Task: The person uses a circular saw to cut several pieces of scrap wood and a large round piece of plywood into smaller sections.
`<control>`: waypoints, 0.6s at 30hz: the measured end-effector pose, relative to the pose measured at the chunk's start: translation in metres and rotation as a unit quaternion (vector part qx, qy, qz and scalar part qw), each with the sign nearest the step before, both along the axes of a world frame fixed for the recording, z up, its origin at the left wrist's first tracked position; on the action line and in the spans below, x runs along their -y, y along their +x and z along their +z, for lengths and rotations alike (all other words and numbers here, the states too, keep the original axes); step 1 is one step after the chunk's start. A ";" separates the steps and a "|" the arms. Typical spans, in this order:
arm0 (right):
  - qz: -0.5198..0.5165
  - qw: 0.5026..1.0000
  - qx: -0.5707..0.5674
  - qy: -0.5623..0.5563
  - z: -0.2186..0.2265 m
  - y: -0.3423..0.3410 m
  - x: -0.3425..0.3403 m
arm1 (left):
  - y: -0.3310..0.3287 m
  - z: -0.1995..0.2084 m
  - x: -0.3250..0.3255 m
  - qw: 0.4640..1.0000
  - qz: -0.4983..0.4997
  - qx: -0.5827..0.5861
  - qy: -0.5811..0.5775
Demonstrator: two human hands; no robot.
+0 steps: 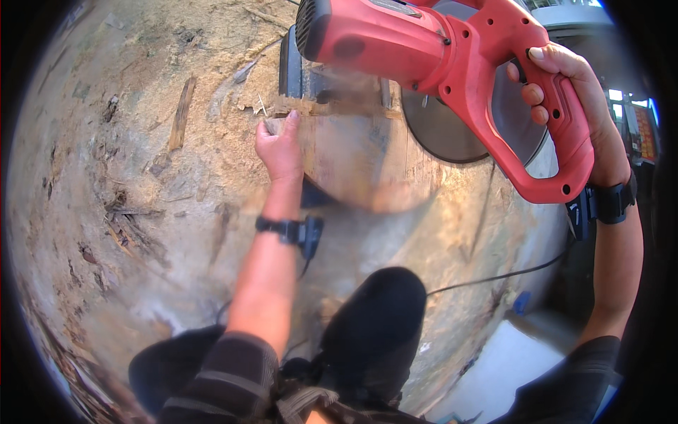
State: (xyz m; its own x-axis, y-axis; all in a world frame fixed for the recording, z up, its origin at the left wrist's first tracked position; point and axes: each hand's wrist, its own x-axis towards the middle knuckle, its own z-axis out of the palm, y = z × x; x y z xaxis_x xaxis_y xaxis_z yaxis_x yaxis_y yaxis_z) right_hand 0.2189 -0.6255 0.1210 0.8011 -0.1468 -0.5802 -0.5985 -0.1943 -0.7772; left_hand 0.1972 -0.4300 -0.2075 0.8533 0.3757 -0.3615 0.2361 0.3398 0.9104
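My right hand (580,79) is wrapped round the looped rear handle of a red cut-off saw (470,67) at the upper right. Below the motor housing, the saw's large round blade (441,131) stands at the right end of a wooden board (346,145); whether they touch I cannot tell. My left hand (280,152) grips the board's left end, thumb on top near its splintered far edge. Behind the board lies the saw's dark metal base (290,67), partly hidden by the motor. The fingers under the board are out of sight.
Sawdust and wood scraps cover the ground, with a long splinter (181,113) to the left. A black cable (494,279) runs right from beside my knee (378,318). At the lower right are a pale flat surface (501,367) and a small blue thing (521,302).
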 end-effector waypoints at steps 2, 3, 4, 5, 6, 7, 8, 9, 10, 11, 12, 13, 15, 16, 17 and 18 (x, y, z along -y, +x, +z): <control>0.009 1.000 0.010 -0.002 -0.001 -0.002 -0.001 | -0.003 -0.007 0.013 1.000 0.002 0.005 -0.015; 0.015 1.000 0.020 -0.003 -0.002 -0.003 -0.002 | -0.004 -0.010 0.017 1.000 0.005 0.005 -0.017; 0.017 1.000 0.023 -0.005 -0.003 -0.005 -0.001 | -0.007 -0.014 0.022 1.000 0.003 -0.007 -0.028; 0.017 1.000 0.023 -0.007 -0.004 -0.005 0.000 | -0.009 -0.018 0.026 0.999 0.001 -0.019 -0.039; 0.034 0.999 0.023 -0.007 -0.005 -0.005 0.001 | -0.010 -0.023 0.030 0.999 0.000 -0.020 -0.041; 0.050 0.998 0.024 -0.004 -0.006 -0.007 0.001 | -0.010 -0.024 0.032 1.000 -0.004 -0.026 -0.009; 0.048 0.999 0.024 -0.004 -0.007 -0.008 0.000 | -0.010 -0.027 0.034 0.999 -0.009 -0.033 0.022; 0.045 0.999 0.026 0.001 -0.009 -0.010 -0.002 | -0.010 -0.029 0.034 0.999 -0.011 -0.033 0.023; 0.042 0.999 0.027 0.004 -0.009 -0.010 -0.002 | -0.009 -0.026 0.035 0.999 -0.010 -0.032 0.032; 0.040 0.999 0.025 0.004 -0.010 -0.011 -0.001 | -0.008 -0.025 0.037 0.999 -0.008 -0.032 0.042; 0.039 0.998 0.033 0.026 -0.013 -0.012 0.001 | -0.008 -0.027 0.038 0.999 -0.011 -0.033 0.042; 0.039 0.997 0.044 0.049 -0.018 -0.015 0.002 | -0.006 -0.029 0.036 0.998 -0.019 -0.030 0.050; 0.037 0.997 0.055 0.040 -0.025 -0.024 -0.002 | -0.005 -0.033 0.033 0.998 -0.025 -0.025 0.060; 0.029 0.998 0.057 0.025 -0.028 -0.031 -0.003 | -0.007 -0.031 0.034 0.997 -0.032 -0.022 0.062; 0.020 0.998 0.059 0.009 -0.032 -0.038 -0.004 | -0.008 -0.030 0.036 0.997 -0.039 -0.018 0.063; 0.017 0.998 0.060 0.002 -0.036 -0.044 -0.005 | -0.009 -0.032 0.037 0.997 -0.040 -0.018 0.061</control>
